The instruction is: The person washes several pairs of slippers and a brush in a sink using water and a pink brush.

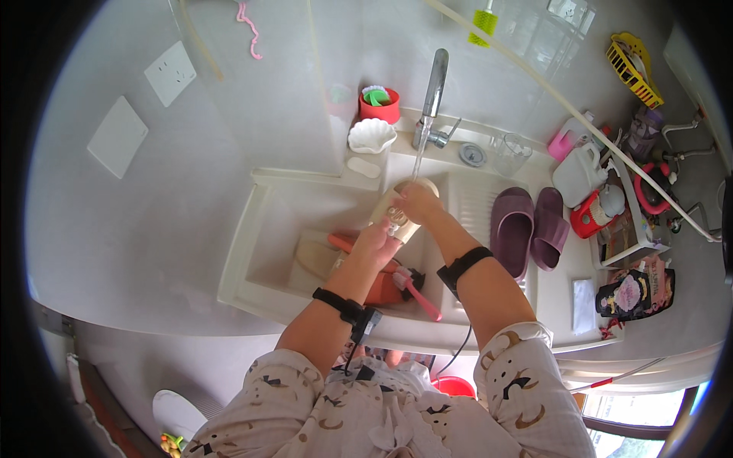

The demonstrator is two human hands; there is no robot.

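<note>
A beige slipper (408,229) is held under the stream from the chrome faucet (438,86). My left hand (378,240) grips its lower left part, near a small raised decoration. At the slipper's upper end, my right hand (419,201) is on it; the fingers are partly hidden, so I cannot tell whether they grip or rub it. Below, in the sink basin (275,240), lie another beige slipper (315,257), orange slippers (383,289) and a pink-handled brush (422,297). My left forearm covers part of them.
Purple slippers (511,229) stand on the ribbed drainboard to the right. A glass (512,154), a white jug (577,174) and a red-handled scrub brush (587,216) are beyond. A white shell-shaped dish (372,136) and red container (379,109) sit behind the basin. A pale hose (550,86) crosses the upper right.
</note>
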